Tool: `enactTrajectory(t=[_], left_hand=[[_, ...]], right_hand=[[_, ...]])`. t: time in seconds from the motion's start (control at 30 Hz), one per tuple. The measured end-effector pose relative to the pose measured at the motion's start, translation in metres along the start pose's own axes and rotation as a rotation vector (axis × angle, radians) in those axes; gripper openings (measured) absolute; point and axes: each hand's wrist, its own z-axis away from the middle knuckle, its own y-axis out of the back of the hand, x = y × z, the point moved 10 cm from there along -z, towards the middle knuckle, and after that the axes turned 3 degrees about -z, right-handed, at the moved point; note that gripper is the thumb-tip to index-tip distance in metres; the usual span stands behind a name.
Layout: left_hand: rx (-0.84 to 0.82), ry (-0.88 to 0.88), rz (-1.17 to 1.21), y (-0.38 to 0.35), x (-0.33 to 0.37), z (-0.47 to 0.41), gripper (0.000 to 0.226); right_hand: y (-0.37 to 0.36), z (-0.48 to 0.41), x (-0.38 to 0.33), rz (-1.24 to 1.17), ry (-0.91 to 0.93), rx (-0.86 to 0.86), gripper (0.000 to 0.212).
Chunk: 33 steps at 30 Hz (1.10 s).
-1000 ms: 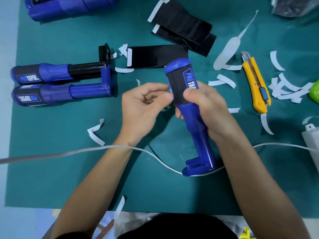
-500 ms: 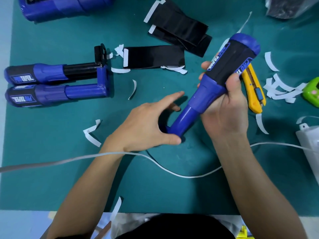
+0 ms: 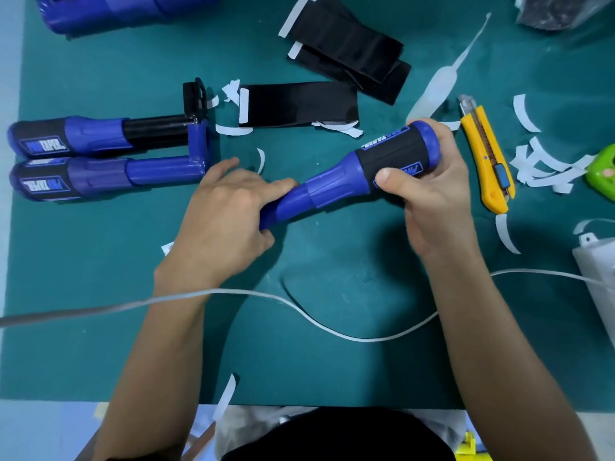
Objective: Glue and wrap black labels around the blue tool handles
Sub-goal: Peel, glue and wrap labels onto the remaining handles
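A blue tool handle (image 3: 336,181) with a black label wrapped round its thick end lies slanted across the middle of the mat. My right hand (image 3: 432,191) grips that labelled end, thumb on the black wrap. My left hand (image 3: 223,221) grips the narrow blue shaft at the lower left end. Two more blue handles with black labels (image 3: 96,158) lie side by side at the left. A flat black label (image 3: 299,103) lies above the hands, and a pile of black labels (image 3: 349,44) sits at the top.
A yellow utility knife (image 3: 489,158) lies right of my right hand. White backing strips (image 3: 545,164) litter the green mat (image 3: 100,261). A white cable (image 3: 266,297) crosses in front. A white box (image 3: 599,274) and a green object (image 3: 602,168) sit at the right edge. Another blue tool (image 3: 116,8) lies at top left.
The handle has swung from upright to slanted, its labelled end now pointing right. My left hand left the label edge and took hold of the narrow shaft. My right hand stayed on the labelled end.
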Motion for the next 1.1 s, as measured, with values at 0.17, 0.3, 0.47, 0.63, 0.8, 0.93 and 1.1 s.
enactTrajectory(t=[0.17,0.3,0.47,0.63,0.8,0.93,1.1], left_hand=[[0.155,0.034,-0.031,0.008,-0.006,0.003,0.064],[0.259,-0.008,0.132,0.009,0.024,-0.003,0.08],[0.297,-0.047,0.227,-0.007,0.052,-0.018,0.072],[0.306,0.027,0.258,-0.015,0.032,-0.018,0.062],[0.285,0.012,0.268,-0.018,0.03,-0.021,0.06],[0.292,0.007,0.264,-0.017,0.03,-0.021,0.061],[0.262,0.032,0.279,-0.019,0.027,-0.024,0.062]], right_hand=[[-0.001,-0.006,0.0,0.302,0.026,-0.081,0.06],[-0.003,-0.004,-0.002,0.366,0.083,-0.104,0.06],[-0.022,0.008,0.001,0.603,0.16,-0.117,0.055],[-0.023,0.012,-0.002,0.756,0.177,-0.111,0.056],[-0.029,0.022,-0.021,0.78,0.347,-0.086,0.045],[-0.032,0.031,-0.038,0.932,0.567,-0.098,0.017],[-0.036,0.031,-0.036,0.916,0.572,-0.137,0.014]])
